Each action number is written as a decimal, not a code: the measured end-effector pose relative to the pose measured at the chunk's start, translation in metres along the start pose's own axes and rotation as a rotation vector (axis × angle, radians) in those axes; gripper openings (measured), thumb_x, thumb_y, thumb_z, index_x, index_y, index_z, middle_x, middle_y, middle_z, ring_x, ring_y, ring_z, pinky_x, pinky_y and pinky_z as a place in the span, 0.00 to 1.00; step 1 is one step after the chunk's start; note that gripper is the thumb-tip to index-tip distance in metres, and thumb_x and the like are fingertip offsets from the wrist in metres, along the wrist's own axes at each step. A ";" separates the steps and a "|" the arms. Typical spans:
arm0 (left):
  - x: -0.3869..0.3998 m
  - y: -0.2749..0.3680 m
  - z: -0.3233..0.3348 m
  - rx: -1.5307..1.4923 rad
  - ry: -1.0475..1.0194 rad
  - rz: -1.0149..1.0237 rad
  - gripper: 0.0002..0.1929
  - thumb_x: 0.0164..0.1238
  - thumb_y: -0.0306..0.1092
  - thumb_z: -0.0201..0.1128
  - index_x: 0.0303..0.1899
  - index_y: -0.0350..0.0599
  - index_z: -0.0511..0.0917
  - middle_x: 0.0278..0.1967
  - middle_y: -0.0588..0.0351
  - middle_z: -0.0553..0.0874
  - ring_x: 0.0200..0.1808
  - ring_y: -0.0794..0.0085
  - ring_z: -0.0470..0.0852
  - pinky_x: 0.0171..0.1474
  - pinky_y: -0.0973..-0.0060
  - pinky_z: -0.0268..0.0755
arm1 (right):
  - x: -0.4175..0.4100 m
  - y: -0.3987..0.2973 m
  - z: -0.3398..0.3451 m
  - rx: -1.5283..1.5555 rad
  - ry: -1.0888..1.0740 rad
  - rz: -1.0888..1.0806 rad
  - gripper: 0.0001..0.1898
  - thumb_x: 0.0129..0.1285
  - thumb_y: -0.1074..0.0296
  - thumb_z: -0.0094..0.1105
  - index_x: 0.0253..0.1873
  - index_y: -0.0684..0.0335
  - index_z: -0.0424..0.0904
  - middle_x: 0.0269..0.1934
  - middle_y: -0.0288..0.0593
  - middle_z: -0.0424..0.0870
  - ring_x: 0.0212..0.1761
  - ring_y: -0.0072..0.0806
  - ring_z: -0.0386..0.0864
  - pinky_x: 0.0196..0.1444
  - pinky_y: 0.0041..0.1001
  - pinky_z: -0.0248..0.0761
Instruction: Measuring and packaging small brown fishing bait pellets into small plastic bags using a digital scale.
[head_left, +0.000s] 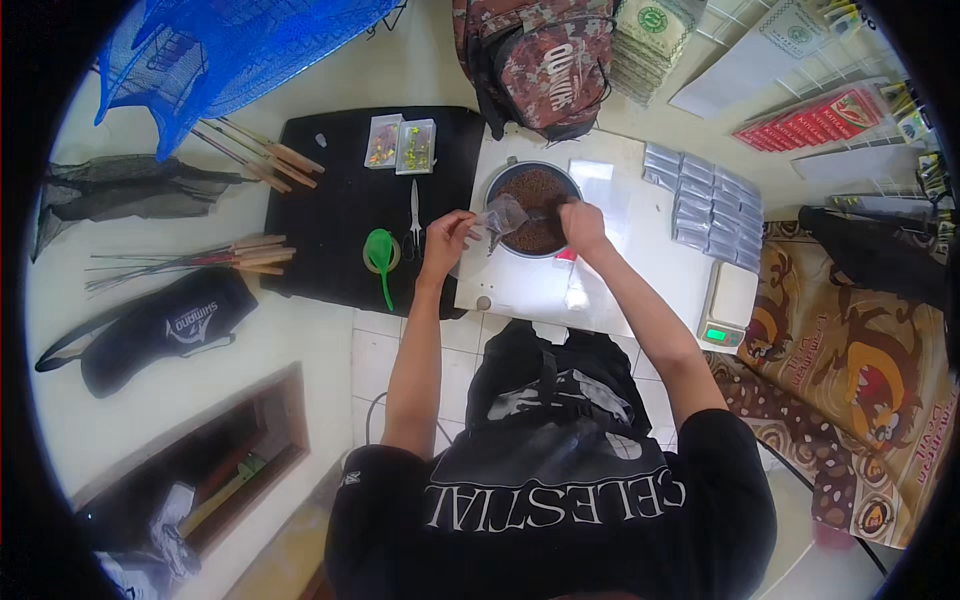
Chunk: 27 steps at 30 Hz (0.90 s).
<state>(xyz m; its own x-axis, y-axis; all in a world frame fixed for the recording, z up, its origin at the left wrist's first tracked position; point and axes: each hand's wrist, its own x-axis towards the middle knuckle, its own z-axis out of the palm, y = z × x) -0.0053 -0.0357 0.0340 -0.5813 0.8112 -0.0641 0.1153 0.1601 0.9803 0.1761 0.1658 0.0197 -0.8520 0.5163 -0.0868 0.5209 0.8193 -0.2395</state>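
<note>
A round grey pot (491, 180) of small brown pellets (534, 180) stands on the white table before me. My left hand (450, 234) pinches a clear plastic bag (507, 214) at the pot's left side, and the bag's other end reaches over the pellets. At the right rim is my right hand (583, 226), its fingers curled and partly inside the pot. Whatever may be between those fingers is hidden. A small red item (566, 255) shows under the right wrist, beside clear plastic sheets (592, 176) lying on the table.
Several filled silver packets (705, 199) lie in rows at right, near a digital scale (731, 300) with a lit display. On the black surface at left are scissors (415, 214), a green scoop (380, 251) on a tape roll and two small boxes (416, 146). A camouflage backpack (551, 71) stands behind.
</note>
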 end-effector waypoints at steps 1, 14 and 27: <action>-0.001 0.000 -0.001 0.003 0.001 -0.002 0.07 0.70 0.28 0.56 0.40 0.36 0.80 0.31 0.60 0.84 0.30 0.78 0.86 0.25 0.84 0.72 | 0.001 -0.003 0.007 -0.029 0.003 -0.033 0.08 0.57 0.72 0.50 0.30 0.61 0.80 0.30 0.52 0.83 0.35 0.46 0.83 0.36 0.39 0.77; -0.003 -0.006 -0.004 -0.070 0.037 -0.088 0.07 0.70 0.29 0.57 0.41 0.37 0.80 0.32 0.59 0.85 0.29 0.77 0.86 0.23 0.84 0.68 | 0.006 0.001 -0.011 0.165 -0.152 0.047 0.07 0.48 0.69 0.60 0.33 0.54 0.85 0.29 0.49 0.84 0.35 0.43 0.83 0.40 0.38 0.77; 0.011 -0.013 0.017 -0.004 -0.024 -0.070 0.06 0.70 0.29 0.57 0.41 0.40 0.81 0.32 0.62 0.85 0.28 0.85 0.79 0.23 0.84 0.70 | -0.004 0.026 -0.095 0.247 0.051 0.049 0.08 0.52 0.70 0.57 0.35 0.56 0.86 0.29 0.49 0.84 0.34 0.45 0.82 0.38 0.40 0.75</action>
<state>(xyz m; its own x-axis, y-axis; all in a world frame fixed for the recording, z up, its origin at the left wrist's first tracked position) 0.0002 -0.0197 0.0172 -0.5685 0.8113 -0.1365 0.0718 0.2141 0.9742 0.1979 0.2082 0.1056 -0.8188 0.5713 -0.0565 0.5278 0.7104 -0.4655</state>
